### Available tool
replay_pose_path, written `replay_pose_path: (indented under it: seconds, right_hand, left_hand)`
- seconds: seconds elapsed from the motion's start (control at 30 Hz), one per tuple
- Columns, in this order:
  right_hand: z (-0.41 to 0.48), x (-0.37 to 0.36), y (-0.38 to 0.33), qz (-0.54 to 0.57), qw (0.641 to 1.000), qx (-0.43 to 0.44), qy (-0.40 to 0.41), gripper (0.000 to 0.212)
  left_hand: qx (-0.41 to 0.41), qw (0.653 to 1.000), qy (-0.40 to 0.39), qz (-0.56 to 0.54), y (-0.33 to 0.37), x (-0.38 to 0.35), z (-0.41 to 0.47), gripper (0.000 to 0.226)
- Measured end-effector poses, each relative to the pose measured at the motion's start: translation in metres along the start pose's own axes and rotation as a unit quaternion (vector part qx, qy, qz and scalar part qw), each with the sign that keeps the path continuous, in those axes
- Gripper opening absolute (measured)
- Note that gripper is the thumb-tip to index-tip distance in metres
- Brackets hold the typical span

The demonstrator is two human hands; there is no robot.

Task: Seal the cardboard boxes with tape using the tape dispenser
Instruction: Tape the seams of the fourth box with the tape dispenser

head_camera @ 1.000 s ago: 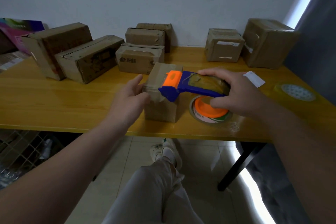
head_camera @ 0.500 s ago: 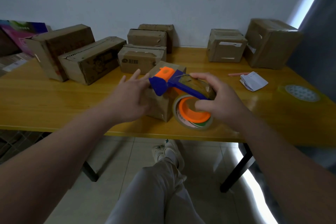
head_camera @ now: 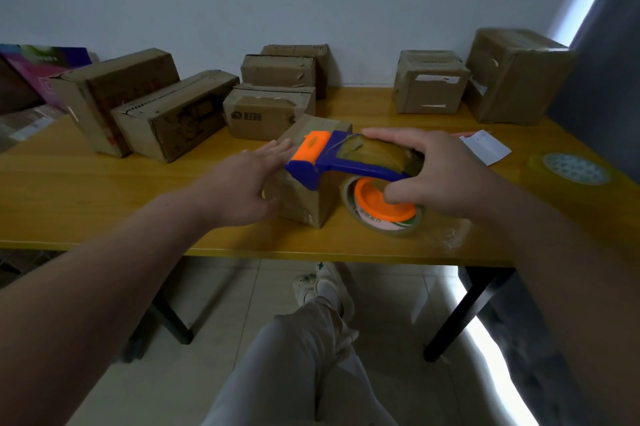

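A small cardboard box (head_camera: 304, 200) stands near the front edge of the yellow wooden table (head_camera: 104, 190). My right hand (head_camera: 440, 173) grips the blue and orange tape dispenser (head_camera: 346, 162) around its tape roll, and the orange blade end lies over the top of the box. The orange hub of the roll (head_camera: 381, 207) faces me just right of the box. My left hand (head_camera: 242, 186) rests against the box's left side with its fingers straight, the fingertips near the dispenser's orange end.
Several more cardboard boxes (head_camera: 173, 114) line the back of the table along the wall, two of them at the far right (head_camera: 512, 76). A folded white paper (head_camera: 485, 150) and a spare tape roll (head_camera: 571, 173) lie at the right.
The dispenser has tipped flatter and shifted right, so its roll again sits low beside the box. My left hand has stayed at the box's left side.
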State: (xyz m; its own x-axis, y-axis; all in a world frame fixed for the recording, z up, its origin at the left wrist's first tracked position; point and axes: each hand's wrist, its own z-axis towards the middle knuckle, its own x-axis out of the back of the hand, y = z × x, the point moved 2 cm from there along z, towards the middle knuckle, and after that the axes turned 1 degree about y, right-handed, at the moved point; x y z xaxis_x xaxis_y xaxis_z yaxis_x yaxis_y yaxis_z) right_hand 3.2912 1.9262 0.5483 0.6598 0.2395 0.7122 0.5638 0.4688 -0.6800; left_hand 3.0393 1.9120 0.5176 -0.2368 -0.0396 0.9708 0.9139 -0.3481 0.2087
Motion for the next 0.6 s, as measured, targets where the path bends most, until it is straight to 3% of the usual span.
replay_pose_path:
  seconds: [0.23, 0.4, 0.6]
  right_hand:
    - [-0.026, 0.031, 0.018, -0.059, 0.998, -0.002, -0.004, 0.07]
    - [-0.022, 0.023, 0.022, -0.079, 0.997, -0.011, -0.023, 0.07]
    - [-0.013, 0.012, 0.023, -0.097, 0.995, -0.009, -0.029, 0.07]
  left_hand:
    - [0.009, 0.999, 0.003, 0.053, -0.004, -0.004, 0.003, 0.09]
    - [0.024, 0.997, -0.04, 0.057, -0.006, -0.009, -0.003, 0.104]
    - [0.034, 0.976, 0.004, 0.215, 0.004, 0.002, 0.01, 0.09]
